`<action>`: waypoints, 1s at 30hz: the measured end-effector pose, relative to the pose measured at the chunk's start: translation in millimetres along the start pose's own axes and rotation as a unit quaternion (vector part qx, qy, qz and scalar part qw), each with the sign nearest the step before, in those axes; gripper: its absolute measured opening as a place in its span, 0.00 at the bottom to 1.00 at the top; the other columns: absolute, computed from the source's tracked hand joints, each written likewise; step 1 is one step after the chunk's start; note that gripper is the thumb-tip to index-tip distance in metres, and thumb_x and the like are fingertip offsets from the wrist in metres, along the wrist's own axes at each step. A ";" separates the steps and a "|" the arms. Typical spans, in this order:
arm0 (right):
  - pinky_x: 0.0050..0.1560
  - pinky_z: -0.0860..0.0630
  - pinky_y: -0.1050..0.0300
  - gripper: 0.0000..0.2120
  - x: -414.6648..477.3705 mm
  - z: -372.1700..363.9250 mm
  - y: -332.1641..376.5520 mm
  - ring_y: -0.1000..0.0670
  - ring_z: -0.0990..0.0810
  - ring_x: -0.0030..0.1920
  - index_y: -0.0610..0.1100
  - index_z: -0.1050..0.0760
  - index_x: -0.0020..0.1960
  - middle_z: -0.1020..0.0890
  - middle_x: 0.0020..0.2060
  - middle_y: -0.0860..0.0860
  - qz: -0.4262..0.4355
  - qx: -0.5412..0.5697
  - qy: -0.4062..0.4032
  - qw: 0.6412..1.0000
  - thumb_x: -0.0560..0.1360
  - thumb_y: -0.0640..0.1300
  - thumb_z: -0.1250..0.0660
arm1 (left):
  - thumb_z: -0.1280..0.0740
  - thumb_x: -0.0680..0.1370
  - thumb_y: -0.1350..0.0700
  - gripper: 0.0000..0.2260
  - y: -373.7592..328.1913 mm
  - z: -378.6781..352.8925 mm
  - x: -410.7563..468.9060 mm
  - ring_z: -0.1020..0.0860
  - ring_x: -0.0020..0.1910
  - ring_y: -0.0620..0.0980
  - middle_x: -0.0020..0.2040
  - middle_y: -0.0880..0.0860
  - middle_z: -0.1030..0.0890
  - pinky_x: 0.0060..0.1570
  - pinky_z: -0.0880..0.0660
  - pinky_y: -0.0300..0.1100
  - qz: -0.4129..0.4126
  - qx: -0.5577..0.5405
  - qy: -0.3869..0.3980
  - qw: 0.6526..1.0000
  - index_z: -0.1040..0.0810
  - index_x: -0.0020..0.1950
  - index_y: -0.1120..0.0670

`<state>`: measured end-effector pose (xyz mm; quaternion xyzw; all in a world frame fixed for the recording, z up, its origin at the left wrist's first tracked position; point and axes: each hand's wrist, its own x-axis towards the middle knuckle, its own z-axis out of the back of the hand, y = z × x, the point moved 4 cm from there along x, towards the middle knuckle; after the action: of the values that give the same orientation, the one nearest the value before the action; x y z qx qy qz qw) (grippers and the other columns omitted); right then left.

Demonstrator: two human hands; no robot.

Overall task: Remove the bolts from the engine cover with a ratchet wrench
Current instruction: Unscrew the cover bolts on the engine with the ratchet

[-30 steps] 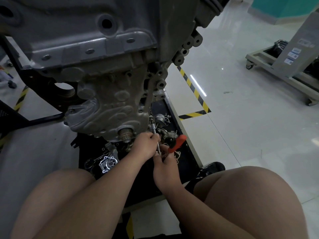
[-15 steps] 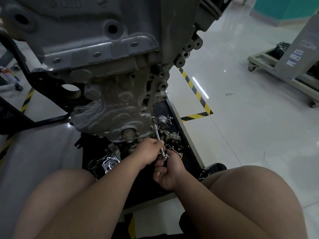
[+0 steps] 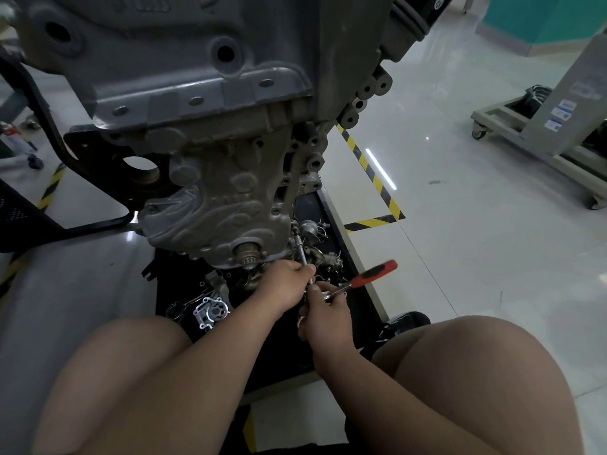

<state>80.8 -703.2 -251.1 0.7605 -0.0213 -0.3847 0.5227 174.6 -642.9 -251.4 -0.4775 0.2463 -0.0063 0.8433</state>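
Note:
A grey engine fills the top of the head view, and its dirty front cover (image 3: 226, 205) faces me. A ratchet wrench has a red and black handle (image 3: 374, 272) that sticks out to the right. Its thin steel extension bar (image 3: 300, 249) slants up to the cover's lower right edge. My left hand (image 3: 284, 284) grips the lower part of the bar. Just below it, my right hand (image 3: 323, 311) holds the wrench at its head. The bolt under the socket is hidden.
Below the engine lies a black tray (image 3: 364, 310) with several loose metal parts, among them a silver housing (image 3: 210, 312). My bare knees frame the tray. Yellow-black floor tape (image 3: 371, 172) runs to the right, and a wheeled grey stand (image 3: 538, 133) sits far right.
The red handle pointed right at first, swung out of sight behind my right hand, and now points right again. Both hands stayed on the wrench. The camera drifted slightly.

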 end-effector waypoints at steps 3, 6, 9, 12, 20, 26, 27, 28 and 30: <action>0.43 0.26 0.56 0.08 -3.9 -1.7 1.2 0.51 0.21 0.44 0.56 0.31 0.55 0.19 0.47 0.48 0.070 -0.111 0.012 0.991 0.82 0.43 0.41 | 0.35 0.79 0.50 0.14 -0.5 -0.8 0.6 0.21 0.38 0.52 0.36 0.54 0.18 0.45 0.25 0.44 -0.002 0.011 -0.003 1.000 0.19 0.38 0.55; 0.53 0.26 0.58 0.15 -5.3 -4.4 2.4 0.53 0.21 0.53 0.59 0.35 0.57 0.21 0.53 0.51 0.109 -0.165 0.039 0.979 0.82 0.38 0.44 | 0.36 0.79 0.49 0.15 -0.6 -1.0 0.6 0.21 0.37 0.50 0.35 0.52 0.18 0.45 0.25 0.43 -0.001 0.015 -0.003 1.000 0.19 0.35 0.52; 0.50 0.25 0.56 0.11 1.7 -3.1 -2.1 0.50 0.21 0.51 0.52 0.36 0.63 0.21 0.53 0.49 0.084 -0.140 0.032 0.986 0.83 0.41 0.44 | 0.35 0.79 0.49 0.15 -1.4 -1.8 2.0 0.22 0.35 0.51 0.34 0.53 0.18 0.41 0.26 0.43 0.000 0.033 -0.003 0.999 0.20 0.35 0.52; 0.40 0.26 0.50 0.05 9.9 -1.3 -5.1 0.49 0.24 0.38 0.45 0.34 0.57 0.22 0.43 0.45 0.029 -0.064 0.015 0.997 0.83 0.43 0.45 | 0.36 0.79 0.49 0.15 -0.5 -1.9 1.6 0.29 0.26 0.48 0.27 0.50 0.24 0.29 0.35 0.39 0.019 0.006 0.015 1.000 0.20 0.36 0.53; 0.22 0.41 0.64 0.18 16.0 -4.4 -7.7 0.53 0.39 0.18 0.45 0.28 0.37 0.32 0.23 0.49 -0.173 0.144 0.085 0.971 0.81 0.47 0.48 | 0.40 0.82 0.51 0.14 -2.2 -7.3 -4.0 0.36 0.16 0.44 0.21 0.47 0.31 0.23 0.43 0.35 0.059 -0.049 0.062 0.995 0.22 0.40 0.54; 0.19 0.47 0.66 0.22 13.7 -9.8 -9.7 0.55 0.44 0.16 0.46 0.30 0.32 0.34 0.19 0.51 -0.245 0.149 0.133 0.949 0.81 0.50 0.50 | 0.40 0.82 0.52 0.14 1.8 -5.0 -3.1 0.36 0.16 0.41 0.20 0.44 0.31 0.23 0.41 0.34 0.065 -0.031 0.069 0.995 0.22 0.40 0.53; 0.20 0.48 0.66 0.22 13.5 -9.8 -9.6 0.55 0.44 0.16 0.46 0.30 0.32 0.35 0.19 0.51 -0.248 0.147 0.131 0.948 0.81 0.50 0.50 | 0.40 0.82 0.52 0.14 2.9 -5.0 -2.6 0.36 0.16 0.41 0.21 0.45 0.31 0.23 0.41 0.34 0.064 -0.028 0.069 0.995 0.22 0.39 0.53; 0.20 0.48 0.66 0.22 13.3 -9.6 -9.7 0.55 0.45 0.16 0.47 0.30 0.31 0.35 0.19 0.51 -0.249 0.146 0.127 0.949 0.81 0.50 0.50 | 0.40 0.81 0.51 0.14 4.2 -5.2 -2.1 0.36 0.17 0.42 0.23 0.46 0.31 0.23 0.41 0.34 0.060 -0.024 0.069 0.995 0.22 0.39 0.52; 0.20 0.47 0.66 0.22 13.3 -8.5 -9.9 0.55 0.44 0.16 0.47 0.30 0.30 0.34 0.19 0.51 -0.245 0.139 0.115 0.953 0.80 0.50 0.50 | 0.39 0.81 0.51 0.14 7.0 -5.1 -1.0 0.35 0.19 0.43 0.25 0.47 0.30 0.23 0.41 0.34 0.052 -0.016 0.061 0.997 0.22 0.37 0.52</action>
<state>91.7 -697.9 -265.2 0.8463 0.1732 -0.4042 0.3006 170.1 -642.9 -258.8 -0.4763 0.3220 0.0120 0.8181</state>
